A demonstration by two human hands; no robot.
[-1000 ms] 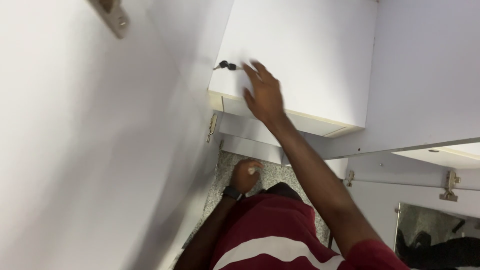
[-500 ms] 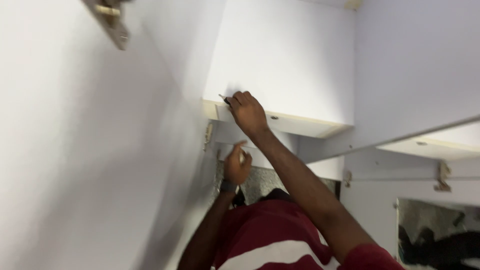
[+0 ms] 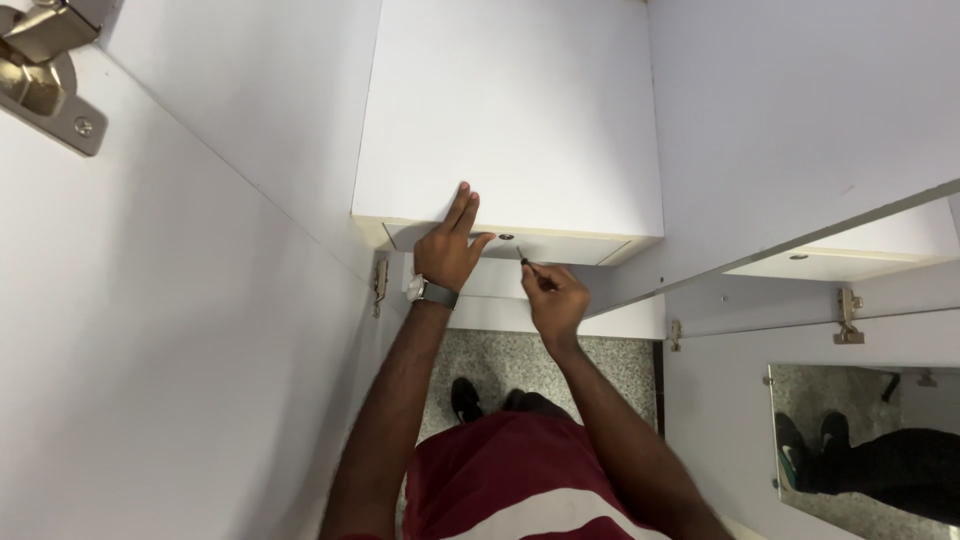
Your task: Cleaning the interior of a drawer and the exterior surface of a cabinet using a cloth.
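My left hand lies flat with fingers together against the front face of the white drawer box, at its lower edge, the thumb hooked under the rim; a wristwatch sits on that wrist. My right hand is pinched narrow around a small dark-tipped tool, probably a key or fine driver, though it is too small to tell which. Its tip points at the round lock in the middle of the drawer's underside edge and stands just beside it, not yet seated. To do this well, I judge that the left palm should press steadily so the box does not shift, while the right hand lines the tip squarely with the lock before turning. A brass hinge sits at the upper left corner of the open cabinet door; grey speckled floor lies below.
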